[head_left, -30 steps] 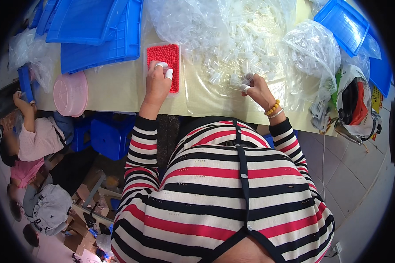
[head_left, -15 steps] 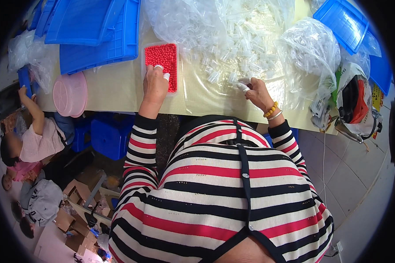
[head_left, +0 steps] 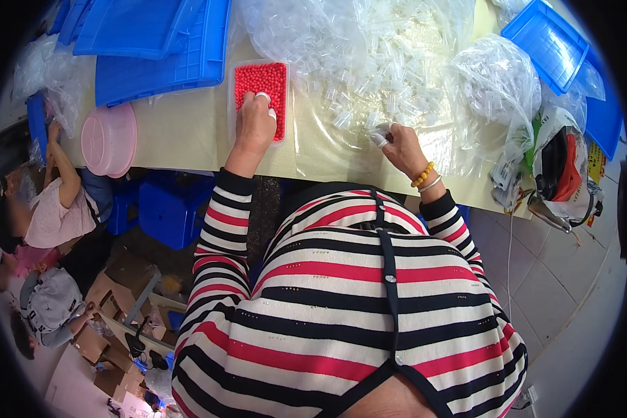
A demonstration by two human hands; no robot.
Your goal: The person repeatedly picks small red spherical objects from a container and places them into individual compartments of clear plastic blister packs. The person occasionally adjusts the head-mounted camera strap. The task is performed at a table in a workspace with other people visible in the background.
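A clear rectangular box [head_left: 231, 104] full of small red beads [head_left: 261, 75] stands on the table, left of centre. My left hand [head_left: 256, 127] reaches over its near part with curled fingers, white covers on some fingertips; whatever they pinch is hidden. To the right lies a broad heap of small clear plastic pieces [head_left: 390, 76]. At its near edge is my right hand [head_left: 403, 148], its white-covered thumb and fingertips pressed together. Anything between them is too small to make out. A yellow bead bracelet and a pale bangle circle that wrist.
Blue trays [head_left: 161, 73] rise at the left, beside a pink basin [head_left: 109, 139]. At the right lie a bulging clear bag [head_left: 498, 83], another blue tray [head_left: 547, 42] and a bag with red and black contents [head_left: 563, 164]. Other people [head_left: 59, 216] sit at the far left.
The whole view has shifted slightly. My left fingers sit a little farther right over the beads. My right hand has moved slightly left, its fingertips still together.
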